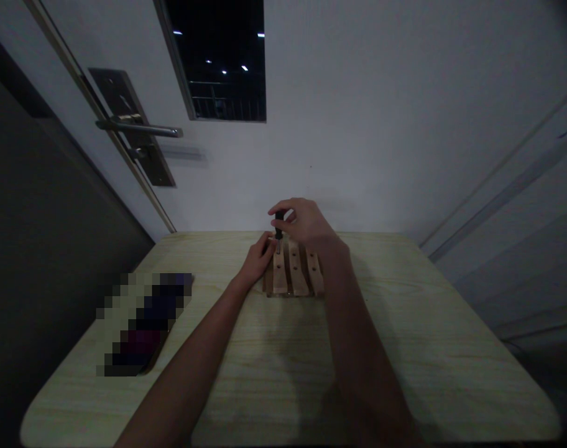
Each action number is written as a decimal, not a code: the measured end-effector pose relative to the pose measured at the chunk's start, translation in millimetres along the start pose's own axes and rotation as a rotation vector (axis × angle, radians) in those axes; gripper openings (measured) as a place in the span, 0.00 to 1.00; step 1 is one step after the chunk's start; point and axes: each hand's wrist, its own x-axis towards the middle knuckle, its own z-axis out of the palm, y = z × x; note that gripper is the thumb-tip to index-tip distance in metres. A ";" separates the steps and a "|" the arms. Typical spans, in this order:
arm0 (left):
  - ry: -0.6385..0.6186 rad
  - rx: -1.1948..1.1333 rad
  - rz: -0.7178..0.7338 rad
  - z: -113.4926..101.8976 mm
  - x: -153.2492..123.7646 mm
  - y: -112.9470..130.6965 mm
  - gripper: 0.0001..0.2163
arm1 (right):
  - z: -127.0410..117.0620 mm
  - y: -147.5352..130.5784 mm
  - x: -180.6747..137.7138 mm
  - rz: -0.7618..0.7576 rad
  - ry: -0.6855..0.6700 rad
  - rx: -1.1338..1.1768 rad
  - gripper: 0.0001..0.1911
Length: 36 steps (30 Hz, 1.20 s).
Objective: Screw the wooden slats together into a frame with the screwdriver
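Observation:
A screwdriver (278, 225) with a black handle stands nearly upright in my right hand (306, 223), its handle between the thumb and fingers. The metal shaft points down at the leftmost of several pale wooden pieces (280, 280). These pieces have small round holes and lie side by side on a darker base. My left hand (258, 258) grips the left side of that wooden block, its fingertips close to the screwdriver's shaft. My right forearm covers the block's right end. Whether a screw sits under the tip is too small to tell.
A pale wood-grain table (246, 386) carries all this. On its left lies a dark, flat, pixelated object (148, 330). Behind the table rises a white door (358, 124) with a metal handle (143, 129) and a dark window (222, 62).

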 end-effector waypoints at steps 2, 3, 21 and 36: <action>0.000 0.008 -0.012 -0.1 -0.1 0.4 0.14 | -1.0 3.1 -1.8 -0.016 0.005 0.007 0.12; 0.003 0.009 -0.016 -0.2 0.0 0.3 0.14 | -1.3 4.5 -2.7 -0.030 0.006 0.009 0.14; 0.013 -0.015 0.021 0.0 0.6 -2.5 0.15 | 1.7 -1.3 1.7 0.080 -0.010 -0.010 0.07; 0.020 0.012 0.006 0.5 1.0 -3.8 0.14 | -0.7 -4.8 -0.3 0.040 -0.045 0.054 0.06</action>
